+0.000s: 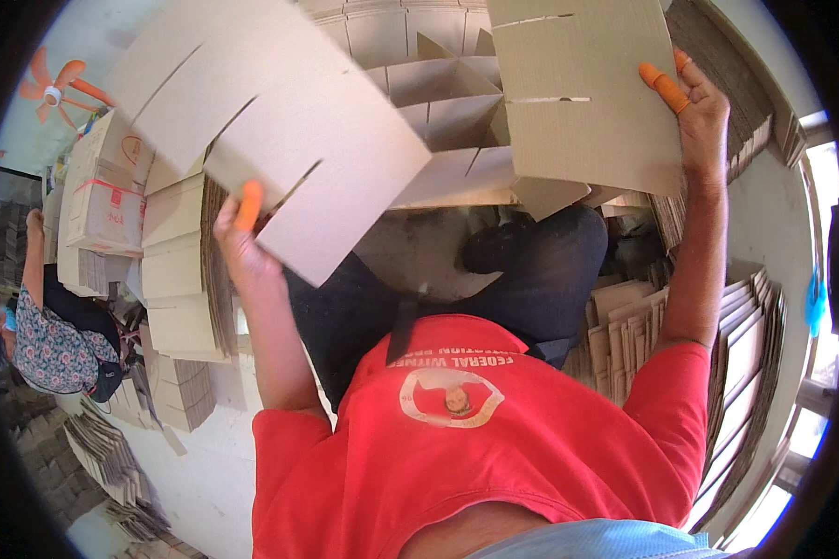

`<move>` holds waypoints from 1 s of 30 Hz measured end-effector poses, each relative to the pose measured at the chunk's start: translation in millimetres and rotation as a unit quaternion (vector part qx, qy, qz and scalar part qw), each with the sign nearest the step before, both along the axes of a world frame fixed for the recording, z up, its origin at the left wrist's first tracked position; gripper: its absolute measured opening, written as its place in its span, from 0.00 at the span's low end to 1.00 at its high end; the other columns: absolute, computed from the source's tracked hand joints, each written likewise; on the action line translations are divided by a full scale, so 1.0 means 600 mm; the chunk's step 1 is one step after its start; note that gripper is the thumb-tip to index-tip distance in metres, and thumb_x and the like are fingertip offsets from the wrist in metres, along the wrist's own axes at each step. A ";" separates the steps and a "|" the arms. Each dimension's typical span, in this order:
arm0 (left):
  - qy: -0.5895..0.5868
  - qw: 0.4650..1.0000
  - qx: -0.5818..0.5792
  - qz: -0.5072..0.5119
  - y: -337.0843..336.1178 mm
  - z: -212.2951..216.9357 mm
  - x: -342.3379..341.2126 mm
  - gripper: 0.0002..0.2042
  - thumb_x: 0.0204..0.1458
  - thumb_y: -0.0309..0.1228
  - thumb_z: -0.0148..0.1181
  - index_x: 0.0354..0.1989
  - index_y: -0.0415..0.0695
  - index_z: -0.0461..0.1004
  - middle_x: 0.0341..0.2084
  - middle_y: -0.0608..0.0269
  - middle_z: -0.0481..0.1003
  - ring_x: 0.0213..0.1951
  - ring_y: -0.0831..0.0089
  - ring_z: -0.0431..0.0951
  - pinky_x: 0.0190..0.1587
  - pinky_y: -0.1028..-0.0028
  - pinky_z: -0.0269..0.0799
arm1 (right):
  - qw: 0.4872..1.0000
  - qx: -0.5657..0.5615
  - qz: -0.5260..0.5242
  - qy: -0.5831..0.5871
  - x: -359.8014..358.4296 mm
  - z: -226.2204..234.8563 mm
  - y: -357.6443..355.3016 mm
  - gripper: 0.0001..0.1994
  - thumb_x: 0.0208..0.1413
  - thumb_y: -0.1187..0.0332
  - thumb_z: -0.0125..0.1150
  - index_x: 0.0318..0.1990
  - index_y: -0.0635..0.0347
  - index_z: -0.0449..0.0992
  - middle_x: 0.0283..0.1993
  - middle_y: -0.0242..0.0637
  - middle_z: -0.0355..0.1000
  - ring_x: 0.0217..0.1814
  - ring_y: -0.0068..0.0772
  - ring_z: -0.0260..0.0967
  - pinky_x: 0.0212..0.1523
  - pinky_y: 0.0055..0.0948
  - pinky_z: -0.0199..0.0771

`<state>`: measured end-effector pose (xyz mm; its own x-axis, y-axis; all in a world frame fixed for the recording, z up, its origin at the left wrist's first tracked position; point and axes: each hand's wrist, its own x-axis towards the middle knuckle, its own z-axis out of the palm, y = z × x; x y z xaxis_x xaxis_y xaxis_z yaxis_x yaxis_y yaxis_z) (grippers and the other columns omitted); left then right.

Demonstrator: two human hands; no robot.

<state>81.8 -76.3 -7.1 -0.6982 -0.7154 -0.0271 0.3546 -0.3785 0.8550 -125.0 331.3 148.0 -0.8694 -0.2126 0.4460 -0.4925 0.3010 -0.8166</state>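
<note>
the person's left hand (242,244) was closed on the lower edge of a big cardboard sheet (280,121) with slits cut in it. an orange rubber cap (248,205) sat on the thumb, which pressed on the front of the sheet. the sheet was tilted and held up high on the left side.

the right hand (699,107) held a second cardboard sheet (583,93) by its right edge. this one had slits too. two fingers there wore orange finger caps (663,86), and they curled over the edge of the sheet. it was held up on the right side, well apart from the first sheet.

between the two sheets, further off, stood a cardboard grid (447,93) made of crossed pieces, with square spaces in it.

the person wore a red shirt (494,438) and dark trousers (531,279).

stacks of flat cardboard (736,354) leaned on the right side. more cardboard piles (182,279) stood on the left. another person in a flowered top (51,349) was at the far left. an orange fan (54,90) was up in the left corner.
</note>
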 end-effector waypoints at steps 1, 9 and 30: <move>0.024 0.999 0.028 -0.010 -0.008 -0.012 0.017 0.14 0.49 0.30 0.64 0.42 0.39 0.73 0.36 0.60 0.77 0.34 0.67 0.79 0.37 0.67 0.79 | 0.999 0.046 0.004 0.026 0.008 0.017 -0.008 0.18 0.54 0.74 0.61 0.53 0.66 0.72 0.39 0.32 0.76 0.37 0.18 0.72 0.37 0.20 0.75; 0.046 0.994 0.076 -0.063 -0.001 -0.141 0.082 0.19 0.48 0.35 0.66 0.47 0.41 0.72 0.41 0.61 0.76 0.43 0.67 0.77 0.46 0.66 0.76 | 0.983 0.144 0.110 -0.040 0.046 0.060 -0.119 0.25 0.47 0.81 0.65 0.55 0.73 0.68 0.51 0.36 0.71 0.47 0.20 0.67 0.47 0.20 0.70; 0.055 0.981 0.168 -0.074 -0.005 -0.192 0.028 0.15 0.52 0.23 0.53 0.49 0.34 0.68 0.43 0.55 0.75 0.43 0.67 0.77 0.47 0.65 0.76 | 0.968 0.172 0.177 -0.054 0.008 0.038 -0.160 0.23 0.49 0.84 0.60 0.55 0.72 0.68 0.46 0.33 0.73 0.40 0.17 0.69 0.40 0.18 0.72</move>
